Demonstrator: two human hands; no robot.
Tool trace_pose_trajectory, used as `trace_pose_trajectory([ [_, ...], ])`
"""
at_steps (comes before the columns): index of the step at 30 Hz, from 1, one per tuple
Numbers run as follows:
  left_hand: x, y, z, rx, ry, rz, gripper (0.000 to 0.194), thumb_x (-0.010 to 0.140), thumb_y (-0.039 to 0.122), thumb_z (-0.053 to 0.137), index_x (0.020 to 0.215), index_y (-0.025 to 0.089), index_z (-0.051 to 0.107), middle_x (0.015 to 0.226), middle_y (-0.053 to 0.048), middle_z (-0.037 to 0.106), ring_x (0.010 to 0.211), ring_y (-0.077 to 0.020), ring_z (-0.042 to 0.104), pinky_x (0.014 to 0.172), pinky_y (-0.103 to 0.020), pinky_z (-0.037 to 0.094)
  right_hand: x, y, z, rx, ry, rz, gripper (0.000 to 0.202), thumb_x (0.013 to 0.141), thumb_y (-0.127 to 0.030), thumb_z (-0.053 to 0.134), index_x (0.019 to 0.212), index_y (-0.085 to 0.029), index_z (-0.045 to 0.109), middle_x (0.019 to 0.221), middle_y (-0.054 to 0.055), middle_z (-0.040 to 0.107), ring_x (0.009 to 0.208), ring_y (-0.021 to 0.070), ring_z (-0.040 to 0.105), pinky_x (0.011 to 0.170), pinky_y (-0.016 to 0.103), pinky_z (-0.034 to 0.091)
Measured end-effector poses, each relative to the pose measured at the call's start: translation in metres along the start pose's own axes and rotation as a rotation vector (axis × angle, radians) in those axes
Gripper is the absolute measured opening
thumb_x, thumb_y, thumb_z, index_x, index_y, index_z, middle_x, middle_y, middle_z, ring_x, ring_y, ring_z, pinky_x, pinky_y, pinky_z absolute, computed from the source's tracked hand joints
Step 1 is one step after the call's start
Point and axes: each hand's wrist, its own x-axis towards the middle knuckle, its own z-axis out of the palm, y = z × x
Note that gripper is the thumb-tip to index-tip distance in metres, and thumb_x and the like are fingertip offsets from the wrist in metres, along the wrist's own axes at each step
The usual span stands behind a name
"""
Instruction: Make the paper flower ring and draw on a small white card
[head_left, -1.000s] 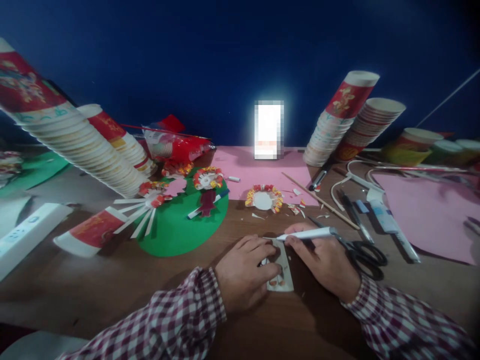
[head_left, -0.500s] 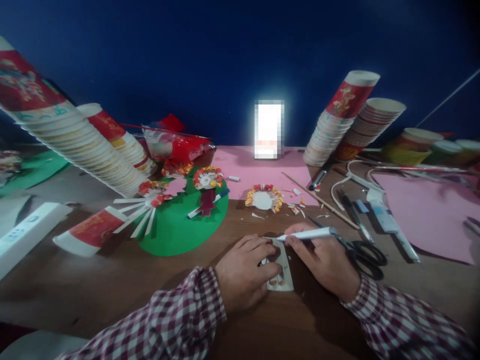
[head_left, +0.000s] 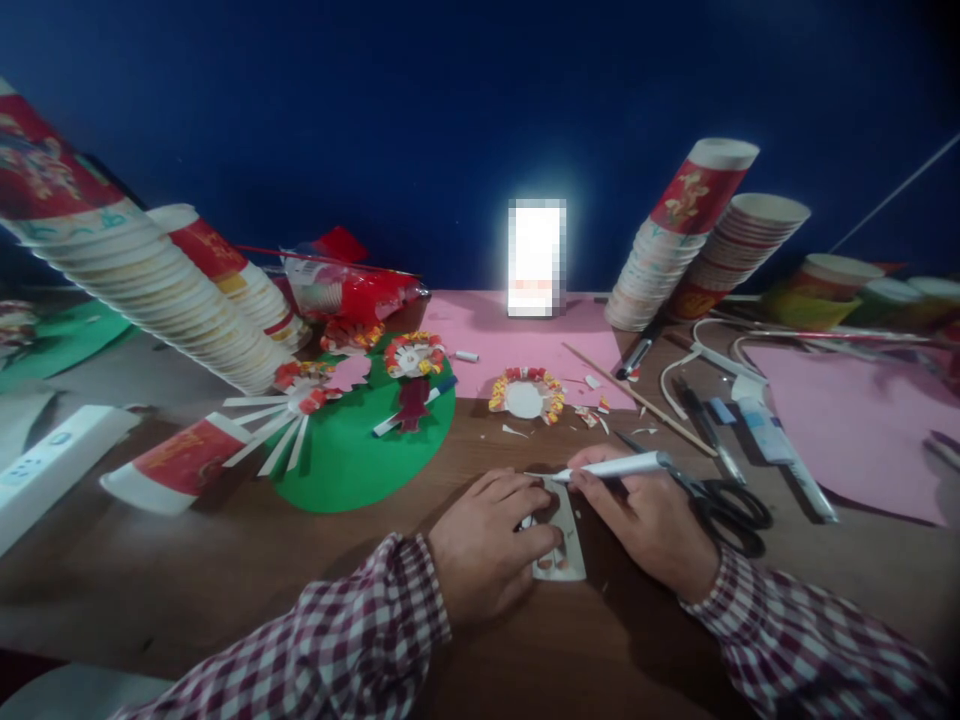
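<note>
L hand (head_left: pixel 491 545), fingers part-spread & bent, rests on card (head_left: pixel 573 552), flat on table (head_left: pixel 510 680). R hand (head_left: pixel 656 525) closed rd marker (head_left: pixel 619 467), tip nr card's far end. Scissors (head_left: pixel 705 490) just beside R hand.
</note>
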Motion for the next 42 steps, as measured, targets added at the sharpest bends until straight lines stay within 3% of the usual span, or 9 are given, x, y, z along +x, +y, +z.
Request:
trace_pose_trajectory([
  [10, -0.002, -0.002, 0.010, -0.006, 0.056, -0.011, 0.029, 0.077, 0.020, 0.051, 0.106, 0.023, 0.057, 0.118, -0.006, 0.053, 0.117, -0.0246, 0.043, 0.104, -0.046, 0.031, 0.001, -0.004, -0.003, 0.009, -0.013, -0.022, 0.023, 0.094, -0.035, 0.040, 0.087, -0.021, 0.058, 0.075, 0.001, 0.065, 0.068, 0.0158, 0.060, 0.063, 0.027, 0.042],
  [20, -0.001, 0.000, 0.003, -0.009, 0.023, -0.018, 0.030, 0.079, 0.020, 0.050, 0.108, 0.023, 0.056, 0.120, -0.006, 0.053, 0.119, -0.0240, 0.042, 0.104, -0.046, 0.032, 0.002, -0.002, -0.001, 0.034, -0.001, -0.010, 0.021, 0.093, -0.034, 0.042, 0.089, -0.021, 0.059, 0.078, 0.000, 0.067, 0.071, 0.0150, 0.061, 0.065, 0.027, 0.044],
  [26, 0.000, 0.000, 0.004, -0.007, 0.019, -0.020, 0.029, 0.077, 0.019, 0.051, 0.105, 0.023, 0.058, 0.117, -0.006, 0.053, 0.113, -0.0246, 0.044, 0.102, -0.045, 0.033, -0.003, 0.004, -0.001, 0.306, 0.132, 0.116, 0.020, 0.092, -0.037, 0.047, 0.093, -0.020, 0.059, 0.070, -0.001, 0.064, 0.063, 0.0122, 0.061, 0.057, 0.023, 0.048],
  [28, -0.001, -0.001, 0.007, -0.004, 0.052, -0.020, 0.029, 0.076, 0.019, 0.052, 0.104, 0.023, 0.058, 0.116, -0.006, 0.054, 0.111, -0.0246, 0.045, 0.101, -0.045, 0.033, -0.003, 0.006, -0.003, 0.330, 0.165, 0.091, 0.021, 0.092, -0.036, 0.047, 0.099, -0.020, 0.059, 0.072, 0.000, 0.065, 0.064, 0.0127, 0.062, 0.058, 0.023, 0.050],
  [34, -0.002, -0.002, 0.010, -0.008, 0.078, 0.016, 0.030, 0.077, 0.017, 0.049, 0.106, 0.021, 0.056, 0.121, -0.006, 0.053, 0.116, -0.0232, 0.044, 0.103, -0.043, 0.033, 0.000, 0.009, -0.023, 0.025, 0.184, -0.148, 0.022, 0.089, -0.025, 0.051, 0.109, -0.020, 0.061, 0.107, 0.007, 0.066, 0.101, 0.0195, 0.061, 0.090, 0.035, 0.048],
  [38, -0.003, -0.003, 0.010, -0.018, 0.098, 0.013, 0.029, 0.077, 0.017, 0.049, 0.104, 0.021, 0.057, 0.122, -0.006, 0.054, 0.116, -0.0235, 0.044, 0.101, -0.043, 0.035, -0.003, 0.019, -0.044, -0.303, 0.120, -0.188, 0.033, 0.089, -0.020, 0.047, 0.121, -0.019, 0.055, 0.120, 0.009, 0.061, 0.110, 0.0229, 0.056, 0.095, 0.041, 0.045],
  [42, -0.002, -0.002, 0.009, -0.018, 0.103, 0.016, 0.029, 0.076, 0.016, 0.050, 0.104, 0.021, 0.058, 0.120, -0.006, 0.055, 0.114, -0.0230, 0.046, 0.100, -0.043, 0.037, 0.004, 0.037, -0.073, -0.558, 0.120, -0.229, 0.040, 0.084, -0.021, 0.053, 0.123, -0.017, 0.056, 0.117, 0.010, 0.062, 0.106, 0.0273, 0.057, 0.092, 0.045, 0.045],
])
